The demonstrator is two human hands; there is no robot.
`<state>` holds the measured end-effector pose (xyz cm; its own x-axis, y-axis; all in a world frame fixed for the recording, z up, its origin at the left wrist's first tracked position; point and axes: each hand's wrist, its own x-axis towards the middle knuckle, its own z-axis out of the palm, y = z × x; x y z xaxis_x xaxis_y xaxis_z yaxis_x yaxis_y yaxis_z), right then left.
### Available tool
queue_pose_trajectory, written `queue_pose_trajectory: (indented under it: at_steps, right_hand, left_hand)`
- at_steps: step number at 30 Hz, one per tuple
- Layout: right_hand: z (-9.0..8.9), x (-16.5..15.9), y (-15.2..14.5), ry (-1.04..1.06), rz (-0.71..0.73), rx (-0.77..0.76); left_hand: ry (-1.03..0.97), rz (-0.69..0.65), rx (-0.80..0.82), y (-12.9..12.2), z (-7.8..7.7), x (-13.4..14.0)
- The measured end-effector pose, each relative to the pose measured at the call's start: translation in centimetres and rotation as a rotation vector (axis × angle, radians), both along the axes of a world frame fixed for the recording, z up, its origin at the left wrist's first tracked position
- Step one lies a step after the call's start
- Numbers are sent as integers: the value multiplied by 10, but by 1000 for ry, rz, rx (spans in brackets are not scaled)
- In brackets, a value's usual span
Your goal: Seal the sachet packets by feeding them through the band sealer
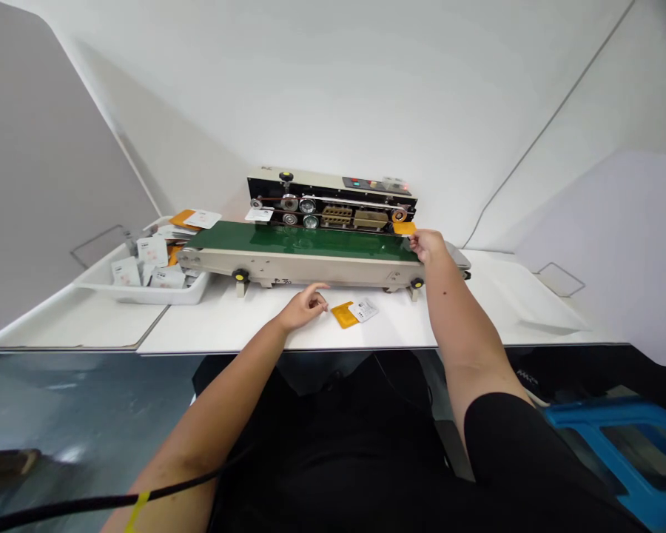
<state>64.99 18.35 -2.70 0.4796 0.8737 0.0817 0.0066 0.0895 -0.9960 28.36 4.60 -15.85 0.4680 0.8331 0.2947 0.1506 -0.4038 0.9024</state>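
Pinching an orange packet (405,228) at the right end of the green belt (303,240), the right hand (428,245) holds it just under the sealing machine's (331,200) rollers. The fingers are closed on the packet's near edge. The left hand (303,306) rests on the white surface (244,322) in front of the machine, fingers loosely curled and holding nothing, its fingertips just beside two more packets, one orange (344,314) and one white (363,309), lying flat and touching each other. The two hands are well apart, with the belt's metal frame between them. Left of the machine stands a white tray (144,295) heaped with white and orange packets, some spilling toward the belt's left end. A blue crate (616,444) sits low at the right, beside the person's lap.
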Motion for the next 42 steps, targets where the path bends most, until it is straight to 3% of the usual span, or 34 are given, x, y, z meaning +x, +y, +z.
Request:
queue_pose_trajectory:
  at_steps: [4, 7, 9, 11, 13, 14, 17, 22, 28, 33, 37, 42]
  right_hand:
    - [-1, -17, -4, -88, 22, -57]
    - [-18, -38, -40, -414, -196, 173]
    - [-41, -59, -77, -671, -251, 368]
    - [-73, -81, -115, -861, 36, 458]
    - [-105, -102, -145, -1029, 415, 450]
    - [-119, -109, -154, -1086, 535, 414]
    - [-146, -120, -164, -1162, 645, 265]
    - [-152, -114, -154, -1123, 676, 207]
    - [-149, -112, -156, -1035, 573, 154]
    - [-151, -115, -155, -1001, 518, 185]
    - [-151, -109, -158, -844, 379, 256]
    - [-150, -94, -165, -353, 46, 324]
  left_hand:
    - [19, 19, 9, -1, 2, 0]
    - [45, 23, 29, -1, 2, 1]
    - [99, 21, 68, -1, 1, 1]
    - [184, 15, 159, 0, 2, 2]
    - [267, -7, 284, 0, 3, 4]
    - [301, -25, 340, 0, 4, 4]
    - [367, -81, 420, 1, 4, 7]
    - [426, -110, 445, 3, 4, 8]
    - [534, -203, 481, 3, 1, 7]
    - [572, -155, 524, 7, -5, 9]
    - [506, -91, 537, 11, -7, 11]
    - [523, -40, 516, 14, -9, 10]
